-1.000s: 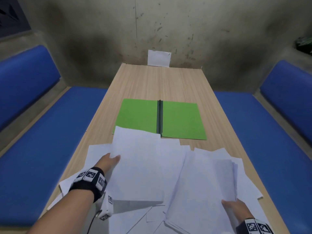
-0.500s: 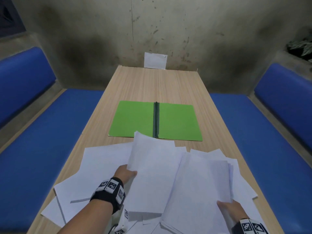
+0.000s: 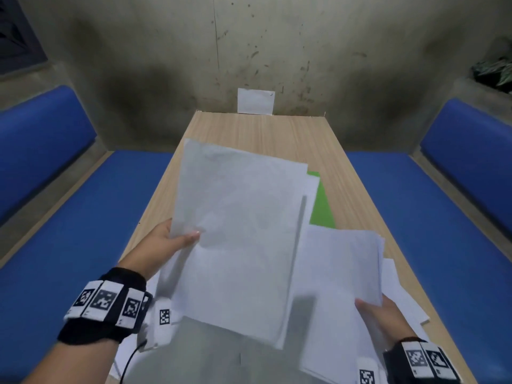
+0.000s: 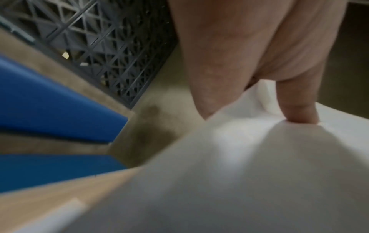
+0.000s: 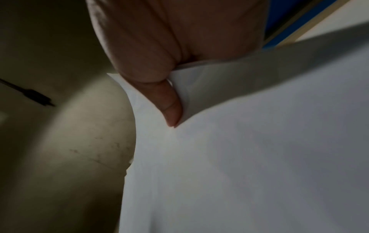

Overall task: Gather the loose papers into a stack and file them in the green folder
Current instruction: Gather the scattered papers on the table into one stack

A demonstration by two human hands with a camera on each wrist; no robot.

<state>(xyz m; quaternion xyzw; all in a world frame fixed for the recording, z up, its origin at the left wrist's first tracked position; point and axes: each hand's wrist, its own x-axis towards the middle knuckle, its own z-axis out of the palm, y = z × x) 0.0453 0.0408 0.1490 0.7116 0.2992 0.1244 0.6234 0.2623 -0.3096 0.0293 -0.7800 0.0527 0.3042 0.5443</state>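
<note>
At nine o'clock a blue bench cushion [image 3: 50,151] runs along the wall, with a dark lattice grille [image 4: 103,47] above it in the left wrist view. Just inward, at seven to eight o'clock, the left hand [image 3: 163,245] holds a sheaf of white sheets [image 3: 238,239] lifted off the tabletop [image 3: 277,131]; its grip is closed on the sheaf's left edge, the thumb lying on top and the fingers hidden beneath. The left wrist view shows that thumb [image 4: 297,107] pressing a dent into the paper. The lifted sheaf tilts up toward twelve o'clock and hides most of the green folder [image 3: 321,206], of which only a narrow strip shows at the sheaf's right edge, around one o'clock, lying flat on the tabletop.

At four to five o'clock the right hand [image 3: 382,320] holds a second stack of papers [image 3: 340,273], its grip pinched on the near right corner; in the right wrist view the thumb [image 5: 169,102] lies on top of the corner with the sheets bending under it. This stack sits lower than the left sheaf, whose right edge overlaps it. More loose sheets [image 3: 401,297] lie spread on the tabletop beneath and to the right of that hand.

At twelve o'clock a small white card [image 3: 255,101] stands against the stained wall. At three o'clock lies the other blue cushion [image 3: 471,151].
</note>
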